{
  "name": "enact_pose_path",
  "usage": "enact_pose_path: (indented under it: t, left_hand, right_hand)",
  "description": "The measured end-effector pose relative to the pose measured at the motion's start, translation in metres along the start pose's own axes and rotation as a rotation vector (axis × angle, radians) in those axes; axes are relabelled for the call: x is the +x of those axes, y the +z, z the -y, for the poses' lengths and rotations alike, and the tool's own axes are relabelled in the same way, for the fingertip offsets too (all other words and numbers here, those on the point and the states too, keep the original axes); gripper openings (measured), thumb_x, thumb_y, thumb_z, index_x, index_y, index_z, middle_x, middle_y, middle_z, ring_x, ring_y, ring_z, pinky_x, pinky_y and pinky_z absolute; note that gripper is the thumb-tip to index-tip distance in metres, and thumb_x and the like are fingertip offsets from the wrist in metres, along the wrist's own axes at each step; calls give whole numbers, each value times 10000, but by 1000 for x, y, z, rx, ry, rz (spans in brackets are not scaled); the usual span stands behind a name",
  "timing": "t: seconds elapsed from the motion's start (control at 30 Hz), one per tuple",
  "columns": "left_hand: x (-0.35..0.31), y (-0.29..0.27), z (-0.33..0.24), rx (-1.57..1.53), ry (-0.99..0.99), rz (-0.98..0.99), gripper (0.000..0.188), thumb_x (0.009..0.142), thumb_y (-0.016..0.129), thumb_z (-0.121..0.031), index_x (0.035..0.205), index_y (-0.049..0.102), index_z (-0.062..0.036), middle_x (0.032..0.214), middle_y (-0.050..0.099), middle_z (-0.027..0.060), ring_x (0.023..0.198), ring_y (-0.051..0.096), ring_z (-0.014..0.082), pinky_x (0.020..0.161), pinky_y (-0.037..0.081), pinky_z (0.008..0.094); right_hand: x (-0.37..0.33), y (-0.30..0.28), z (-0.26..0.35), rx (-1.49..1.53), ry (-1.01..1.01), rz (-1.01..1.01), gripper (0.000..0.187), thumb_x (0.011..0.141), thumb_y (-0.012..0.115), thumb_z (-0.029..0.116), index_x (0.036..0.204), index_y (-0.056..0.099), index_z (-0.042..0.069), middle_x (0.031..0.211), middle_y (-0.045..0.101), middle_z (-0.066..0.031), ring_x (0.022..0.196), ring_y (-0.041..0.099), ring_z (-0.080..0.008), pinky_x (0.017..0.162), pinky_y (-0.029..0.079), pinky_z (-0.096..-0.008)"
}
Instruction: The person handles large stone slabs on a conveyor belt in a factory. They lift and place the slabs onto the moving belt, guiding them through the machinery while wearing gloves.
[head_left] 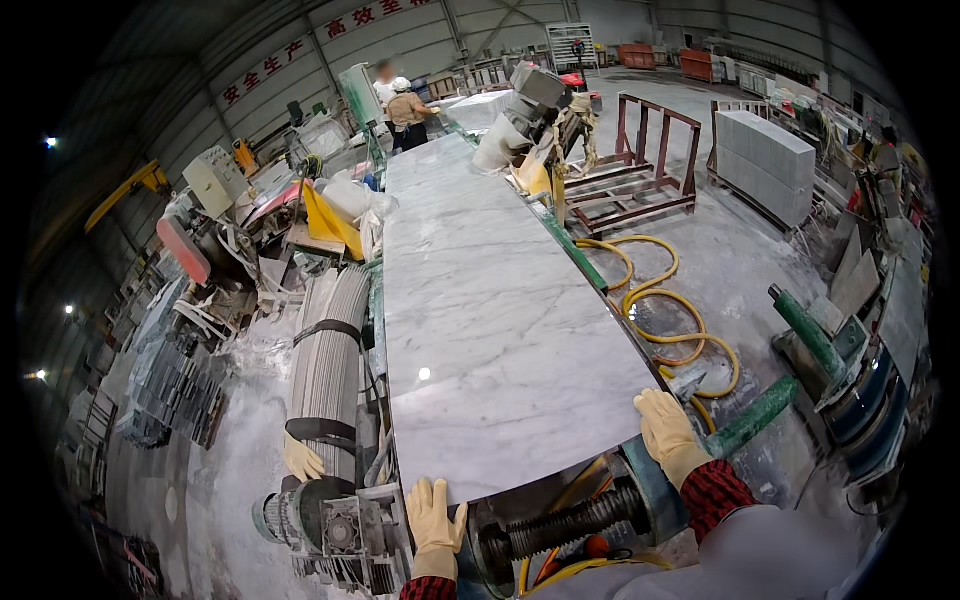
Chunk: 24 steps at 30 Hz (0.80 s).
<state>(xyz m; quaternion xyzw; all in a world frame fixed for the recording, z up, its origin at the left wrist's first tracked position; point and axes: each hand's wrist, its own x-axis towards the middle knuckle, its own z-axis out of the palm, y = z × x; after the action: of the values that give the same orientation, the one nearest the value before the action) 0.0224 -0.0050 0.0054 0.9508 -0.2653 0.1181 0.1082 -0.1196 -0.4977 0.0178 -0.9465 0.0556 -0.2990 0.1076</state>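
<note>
A long polished slab of white stone with grey veins (480, 300) stretches away from me on a machine bed. My left hand (436, 528), in a cream work glove, rests at the slab's near left corner, fingers straight and thumb apart. At the near right corner, my right hand (668, 432) in a matching glove touches the slab's edge with its fingers extended. Red and black checked cuffs show at both wrists. Below the slab's near edge sits a dark threaded shaft (570, 522). Another cream glove (302, 458) lies by the motor on the left; whether a hand fills it, I cannot tell.
Left of the slab stands a strapped bundle of pale strips (330, 335) above a motor (285, 520). A yellow hose (700, 330) coils on the right floor near a green post (755, 415). Beyond are a brown metal rack (650, 185), stacked blocks (765, 165) and two people (405, 110).
</note>
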Motion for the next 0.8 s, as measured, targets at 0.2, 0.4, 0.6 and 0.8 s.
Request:
enact_pose_path:
  t: [0.2, 0.4, 0.6, 0.8]
  left_hand:
    - [-4, 0, 0, -2, -19, 19, 719, 939, 792, -400, 1530, 547, -72, 1602, 490, 306, 1498, 428, 515, 1290, 291, 595]
    - [-8, 6, 2, 14, -21, 11, 725, 936, 795, -401, 1529, 545, -68, 1606, 484, 303, 1500, 427, 507, 1290, 292, 591]
    - [-9, 2, -1, 19, -19, 19, 724, 937, 794, -404, 1529, 552, -65, 1607, 483, 297, 1505, 421, 497, 1298, 279, 589]
    - [-11, -1, -2, -22, -38, 49, 728, 946, 772, -386, 1557, 530, -73, 1627, 466, 327, 1528, 400, 520, 1316, 254, 594]
  right_hand:
    - [-5, 4, -1, -13, -38, -59, 353, 919, 681, 62, 1271, 657, 50, 1341, 681, -210, 1270, 618, -433, 1135, 481, -526]
    - [-5, -1, 1, -16, -27, -24, 364, 919, 673, 66, 1282, 659, 50, 1336, 681, -203, 1267, 617, -424, 1129, 483, -524]
    - [-7, -3, 1, -10, -35, -31, 356, 922, 674, 68, 1277, 662, 48, 1331, 678, -205, 1257, 616, -429, 1121, 484, -527]
    - [-15, 3, -2, -16, -27, -53, 366, 935, 678, 68, 1300, 668, 55, 1369, 680, -209, 1300, 613, -430, 1154, 471, -527]
